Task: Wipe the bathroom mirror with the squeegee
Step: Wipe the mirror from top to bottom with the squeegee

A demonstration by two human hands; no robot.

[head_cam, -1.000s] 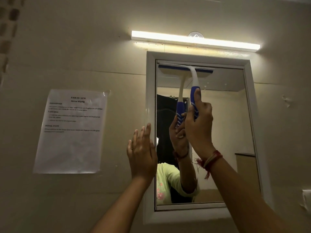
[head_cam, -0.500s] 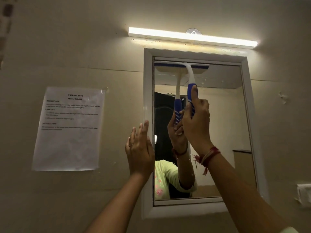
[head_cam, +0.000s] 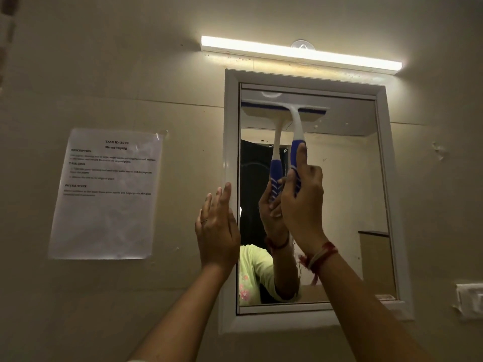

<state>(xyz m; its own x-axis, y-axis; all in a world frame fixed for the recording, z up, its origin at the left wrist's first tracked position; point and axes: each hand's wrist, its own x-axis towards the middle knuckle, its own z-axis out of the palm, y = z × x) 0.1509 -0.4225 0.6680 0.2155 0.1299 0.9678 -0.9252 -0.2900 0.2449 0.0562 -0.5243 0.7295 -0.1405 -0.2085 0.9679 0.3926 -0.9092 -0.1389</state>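
Squeegee [head_cam: 296, 142]: we see its blue-edged blade pressed flat against the glass near the top left of the mirror, its white neck curving down into a blue handle; the lower handle is hidden inside the fist.
Right hand [head_cam: 303, 205]: our grip is clenched around the squeegee handle, with one finger stretched up along the blue part; a red and pale thread band sits at the wrist.
Left hand [head_cam: 218, 226]: released and holding nothing, fingers extended upward, it lies over the left side of the white frame; we cannot tell whether the palm touches the frame or only hovers in front of it.
Mirror [head_cam: 347, 184]: it hangs on the wall in a white frame; our arms and hands cover the middle and lower left of the glass. The reflection repeats the squeegee and fist, and shows a pale green sleeve, a dark doorway and a brown panel at right.
Light bar [head_cam: 300, 54]: lit above the frame, with a round fitting half hidden behind it.
Paper sheet [head_cam: 107, 192]: taped to the wall at left; we read "Mirror Wiping" in the heading, the smaller lines are too blurred.
Switch plate [head_cam: 470, 301]: cut off by the right edge.
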